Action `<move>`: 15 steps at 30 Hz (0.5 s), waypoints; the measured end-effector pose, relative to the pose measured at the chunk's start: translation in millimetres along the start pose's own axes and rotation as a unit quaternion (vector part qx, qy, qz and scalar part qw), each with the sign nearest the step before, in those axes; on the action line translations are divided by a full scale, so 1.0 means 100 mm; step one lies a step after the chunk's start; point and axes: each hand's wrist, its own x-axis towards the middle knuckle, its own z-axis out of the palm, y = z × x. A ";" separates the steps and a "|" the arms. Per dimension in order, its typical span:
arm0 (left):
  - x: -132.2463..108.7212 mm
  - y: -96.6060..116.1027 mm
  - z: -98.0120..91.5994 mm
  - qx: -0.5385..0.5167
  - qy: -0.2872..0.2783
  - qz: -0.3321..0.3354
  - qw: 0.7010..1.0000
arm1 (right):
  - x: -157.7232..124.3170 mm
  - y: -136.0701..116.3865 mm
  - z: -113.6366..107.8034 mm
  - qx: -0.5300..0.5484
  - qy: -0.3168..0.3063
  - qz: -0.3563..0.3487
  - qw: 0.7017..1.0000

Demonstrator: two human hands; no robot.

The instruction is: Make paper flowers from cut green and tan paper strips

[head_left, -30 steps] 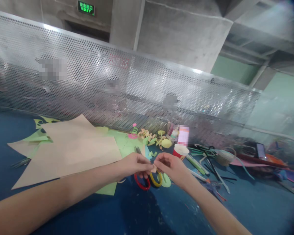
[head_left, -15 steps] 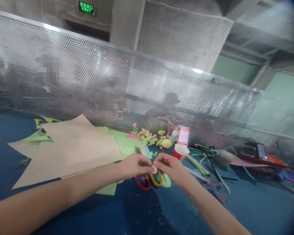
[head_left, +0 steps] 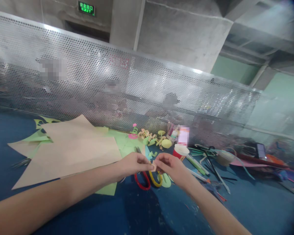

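Note:
A small piece of peach paper (head_left: 153, 166) is pinched between my two hands, above the blue table. My left hand (head_left: 136, 163) grips its left side with thumb and fingers. Closed on its other side are the fingertips of my right hand (head_left: 168, 165). Right below, scissors (head_left: 142, 181) with one red and one yellow handle lie on the table, partly covered by my hands. A pale green paper oval (head_left: 166, 180) rests beside the yellow handle. Large peach paper sheets (head_left: 80, 153) and green paper (head_left: 131, 147) spread out near my left forearm.
Behind the table runs a perforated metal screen (head_left: 142, 85), with blurred people beyond it. Several curled paper pieces (head_left: 149, 135) lie before it. A red and white paper cup (head_left: 180, 151) stands to the right, near markers (head_left: 197, 164), loose strips and a phone (head_left: 261, 151).
My left fingers have risen slightly and drawn together, so more of the red scissor handle shows. The peach paper piece has turned a little and stays between both hands.

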 end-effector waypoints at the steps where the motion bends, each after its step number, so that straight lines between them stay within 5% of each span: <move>1: 0.01 -0.01 0.00 -0.004 0.004 -0.001 1.000 | 0.00 0.01 0.00 0.004 0.000 0.000 1.000; 15: 0.05 -0.12 0.02 -0.072 0.030 0.012 0.997 | 0.00 0.01 0.00 -0.017 0.013 -0.014 1.000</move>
